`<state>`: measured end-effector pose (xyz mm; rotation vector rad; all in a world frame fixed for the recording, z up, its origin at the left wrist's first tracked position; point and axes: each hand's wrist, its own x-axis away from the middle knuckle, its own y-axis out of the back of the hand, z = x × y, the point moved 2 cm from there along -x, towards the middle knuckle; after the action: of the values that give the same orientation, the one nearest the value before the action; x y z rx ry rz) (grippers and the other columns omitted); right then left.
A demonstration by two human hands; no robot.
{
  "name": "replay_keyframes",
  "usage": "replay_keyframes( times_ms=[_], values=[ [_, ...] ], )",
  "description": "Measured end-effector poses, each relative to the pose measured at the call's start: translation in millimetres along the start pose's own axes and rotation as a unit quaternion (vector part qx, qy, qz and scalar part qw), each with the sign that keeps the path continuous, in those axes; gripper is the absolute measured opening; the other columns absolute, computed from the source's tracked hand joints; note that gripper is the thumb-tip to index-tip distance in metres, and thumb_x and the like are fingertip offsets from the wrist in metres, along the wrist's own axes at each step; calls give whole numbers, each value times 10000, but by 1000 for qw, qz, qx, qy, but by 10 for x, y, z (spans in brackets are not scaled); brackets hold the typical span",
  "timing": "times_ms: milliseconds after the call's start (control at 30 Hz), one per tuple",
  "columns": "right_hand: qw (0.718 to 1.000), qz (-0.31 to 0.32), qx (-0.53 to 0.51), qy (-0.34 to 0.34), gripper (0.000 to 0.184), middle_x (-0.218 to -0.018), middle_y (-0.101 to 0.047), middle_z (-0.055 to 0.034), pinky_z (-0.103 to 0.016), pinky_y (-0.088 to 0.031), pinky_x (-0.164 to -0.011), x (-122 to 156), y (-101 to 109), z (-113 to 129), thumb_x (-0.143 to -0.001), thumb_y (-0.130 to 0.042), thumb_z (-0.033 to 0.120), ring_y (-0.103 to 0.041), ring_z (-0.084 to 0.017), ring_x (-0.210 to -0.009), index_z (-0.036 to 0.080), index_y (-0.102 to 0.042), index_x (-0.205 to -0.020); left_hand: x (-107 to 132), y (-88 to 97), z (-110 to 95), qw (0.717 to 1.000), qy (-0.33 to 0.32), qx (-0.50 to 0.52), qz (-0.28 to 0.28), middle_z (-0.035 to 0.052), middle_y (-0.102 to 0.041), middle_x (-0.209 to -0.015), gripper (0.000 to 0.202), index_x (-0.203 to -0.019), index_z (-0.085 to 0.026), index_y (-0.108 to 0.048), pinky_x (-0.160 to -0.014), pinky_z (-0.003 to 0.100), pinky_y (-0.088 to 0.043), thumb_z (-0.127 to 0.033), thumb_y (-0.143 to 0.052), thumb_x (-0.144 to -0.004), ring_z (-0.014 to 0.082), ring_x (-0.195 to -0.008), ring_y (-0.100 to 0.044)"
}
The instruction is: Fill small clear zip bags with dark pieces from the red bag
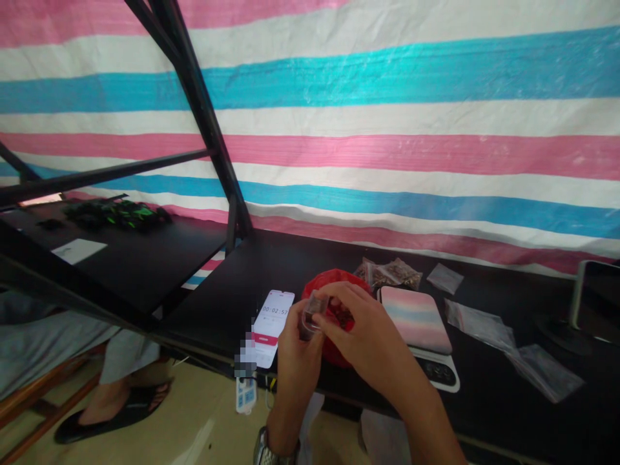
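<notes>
A small clear plastic bag (314, 307) is held upright in front of me, its mouth apparently spread. My left hand (296, 354) grips it from the left with closed fingers. From the right, my right hand (363, 332) pinches the bag's edge between thumb and fingers. Behind and below the hands sits a red plastic bag (325, 279) with small dark pieces inside, too blurred to name. Part of it is hidden by my right hand. Just to the right lies a kitchen scale (414, 316) with a shiny plate and nothing on it.
A phone (272, 316) showing a timer lies left of my hands. Filled clear bags of small metal parts (404, 272) rest behind the scale. Flat clear bags (479, 324) lie to its right, near a screen on a stand (598, 300). Another person's foot (113, 403) shows at lower left.
</notes>
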<state>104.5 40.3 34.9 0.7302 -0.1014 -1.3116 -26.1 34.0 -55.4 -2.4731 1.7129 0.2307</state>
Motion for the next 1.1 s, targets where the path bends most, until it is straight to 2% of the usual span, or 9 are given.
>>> replay_keyframes(
  times_ms=[167, 300, 400, 467, 533, 633, 733, 900, 1100],
  values=[
    [999, 1, 8, 40, 296, -1182, -783, -6, -377, -509, -1076, -3, 21, -16, -909, -713, 83, -709, -215, -1138, 299, -735, -1110, -4, -4, 21, 1000, -7, 0, -5, 22, -747, -971, 269, -1078, -224, -663, -782, 312, -558, -311, -721, -831, 188, -837, -685],
    [997, -50, 8, 60, 241, -1181, -790, -7, -366, -509, -1054, -17, 106, -64, -917, -732, 134, -716, -217, -1122, 296, -738, -1096, -2, 15, -25, 1000, -1, -12, -2, 8, -721, -919, 266, -1052, -230, -663, -768, 311, -552, -367, -746, -839, 185, -809, -673],
    [996, -71, 44, 9, 186, -1134, -799, -22, -378, -520, -986, -34, 171, -241, -920, -741, 187, -725, -235, -1060, 283, -746, -1078, -11, 61, -71, 999, -8, -31, -11, 5, -701, -887, 266, -1002, -236, -660, -780, 320, -550, -398, -774, -825, 194, -814, -668],
    [994, -31, 90, -51, 139, -1044, -806, -24, -381, -517, -911, -49, 169, -425, -907, -751, 195, -728, -243, -981, 270, -755, -1024, -25, 100, -69, 999, 5, -49, -14, 14, -701, -901, 283, -1009, -238, -660, -783, 332, -546, -443, -765, -845, 203, -825, -667],
    [987, 19, 133, -94, 99, -973, -800, -28, -368, -501, -838, -66, 125, -609, -894, -753, 173, -720, -240, -918, 253, -752, -952, -41, 137, -34, 997, 21, -66, -23, 31, -700, -936, 313, -1023, -236, -660, -803, 352, -543, -498, -741, -874, 215, -849, -666],
    [979, 33, 166, -111, 100, -978, -796, -40, -360, -483, -822, -117, 17, -797, -900, -744, 152, -713, -241, -927, 237, -743, -953, -60, 156, 52, 996, 7, -83, -37, 63, -691, -1040, 331, -1035, -232, -662, -911, 401, -533, -528, -716, -896, 245, -964, -666],
    [976, -2, 187, -110, 109, -1017, -784, -54, -362, -484, -866, -204, -105, -883, -910, -732, 146, -705, -246, -967, 228, -735, -982, -57, 120, 140, 996, -9, -85, -27, 79, -692, -1107, 316, -1033, -229, -664, -971, 418, -520, -512, -715, -901, 255, -1030, -662],
    [972, -84, 168, -140, 137, -1110, -749, -80, -344, -498, -889, -355, -271, -951, -932, -665, 107, -702, -231, -963, 213, -716, -1001, -30, 38, 196, 997, 32, -65, 16, 52, -716, -997, 305, -1062, -217, -653, -883, 377, -542, -497, -667, -940, 225, -925, -681],
    [976, -74, 152, -135, 136, -1107, -754, -85, -329, -497, -888, -460, -426, -942, -949, -638, 98, -702, -230, -998, 212, -712, -953, -47, 37, 180, 998, 38, -52, 4, 45, -727, -941, 355, -1017, -215, -659, -815, 348, -560, -548, -696, -899, 219, -876, -698]
  ],
)
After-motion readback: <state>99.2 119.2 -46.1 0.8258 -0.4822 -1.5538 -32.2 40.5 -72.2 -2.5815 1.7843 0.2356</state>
